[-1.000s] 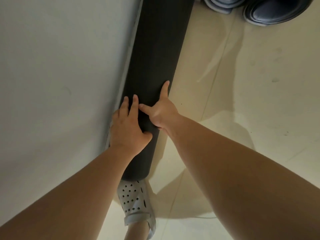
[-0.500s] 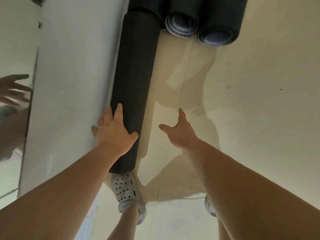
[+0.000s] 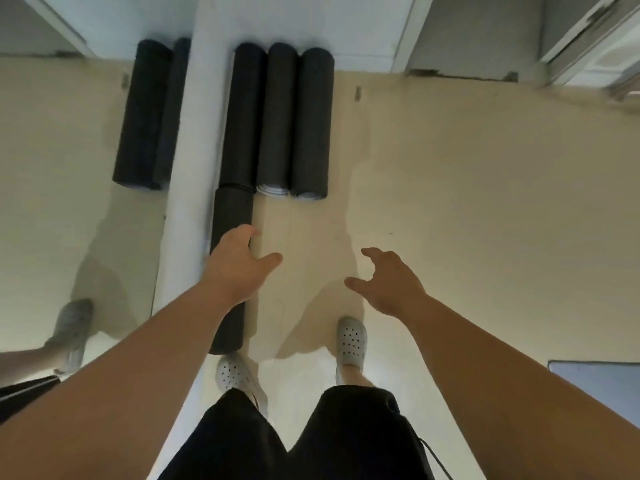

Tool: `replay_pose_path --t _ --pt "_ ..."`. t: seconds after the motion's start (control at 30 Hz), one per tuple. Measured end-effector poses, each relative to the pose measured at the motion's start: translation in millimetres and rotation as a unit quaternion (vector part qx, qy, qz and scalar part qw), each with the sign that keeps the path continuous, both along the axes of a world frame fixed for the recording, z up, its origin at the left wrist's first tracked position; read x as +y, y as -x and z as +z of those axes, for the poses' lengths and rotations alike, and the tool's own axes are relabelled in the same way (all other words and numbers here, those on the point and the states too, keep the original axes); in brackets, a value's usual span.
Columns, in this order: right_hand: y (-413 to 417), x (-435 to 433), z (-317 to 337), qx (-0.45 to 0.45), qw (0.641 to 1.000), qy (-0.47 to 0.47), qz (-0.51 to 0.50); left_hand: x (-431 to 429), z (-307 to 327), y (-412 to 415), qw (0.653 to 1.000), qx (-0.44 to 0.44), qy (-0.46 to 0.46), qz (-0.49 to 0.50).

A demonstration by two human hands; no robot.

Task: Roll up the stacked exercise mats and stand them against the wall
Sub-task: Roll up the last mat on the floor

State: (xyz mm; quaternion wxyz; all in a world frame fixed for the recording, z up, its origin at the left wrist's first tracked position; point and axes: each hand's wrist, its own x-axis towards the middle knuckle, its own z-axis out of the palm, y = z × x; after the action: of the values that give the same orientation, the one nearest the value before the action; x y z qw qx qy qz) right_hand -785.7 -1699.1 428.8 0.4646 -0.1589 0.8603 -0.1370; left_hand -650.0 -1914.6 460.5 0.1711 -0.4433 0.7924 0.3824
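A dark rolled exercise mat (image 3: 231,213) stands along the white wall edge (image 3: 185,174), its near end by my left foot. My left hand (image 3: 237,268) rests against the roll's side with relaxed fingers and the thumb spread out. My right hand (image 3: 389,280) hangs in the air to the right of the roll, fingers loosely curled and holding nothing. Three more dark rolled mats (image 3: 282,116) stand side by side further along the same wall, just beyond the near roll.
A mirror (image 3: 69,168) left of the wall edge reflects rolled mats and my leg. My feet in grey perforated clogs (image 3: 351,342) stand on the beige tiled floor. A flat blue mat corner (image 3: 595,382) lies at the right edge. A door frame shows at top right.
My right hand has come off the roll and moved away to the right. My left hand stays against the roll. The view has pulled back, showing the other rolls.
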Motion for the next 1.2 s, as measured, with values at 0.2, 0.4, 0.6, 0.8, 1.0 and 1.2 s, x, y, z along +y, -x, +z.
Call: replay_pose_path --t 0.2,0.4,0.6,0.8,1.0,1.2 --pt "7 64 123 0.066 0.997 0.023 -0.041 48 97 28 0.998 0.057 -0.035 -0.016" --pt "-40 145 180 0.097 0.972 0.025 -0.212 92 148 90 0.986 0.085 -0.053 -0.136" --pt "-155 263 208 0.125 0.884 -0.019 -0.450 193 181 128 0.952 0.108 -0.062 -0.280" --pt "-291 388 224 0.168 0.757 -0.042 -0.629 377 191 85 0.872 0.104 -0.089 -0.470" --pt "-428 529 217 0.185 0.637 -0.026 -0.748 573 181 -6 0.787 0.076 -0.091 -0.606" --pt "-582 670 223 0.148 0.587 -0.051 -0.795 757 177 -136 0.740 0.034 -0.095 -0.665"
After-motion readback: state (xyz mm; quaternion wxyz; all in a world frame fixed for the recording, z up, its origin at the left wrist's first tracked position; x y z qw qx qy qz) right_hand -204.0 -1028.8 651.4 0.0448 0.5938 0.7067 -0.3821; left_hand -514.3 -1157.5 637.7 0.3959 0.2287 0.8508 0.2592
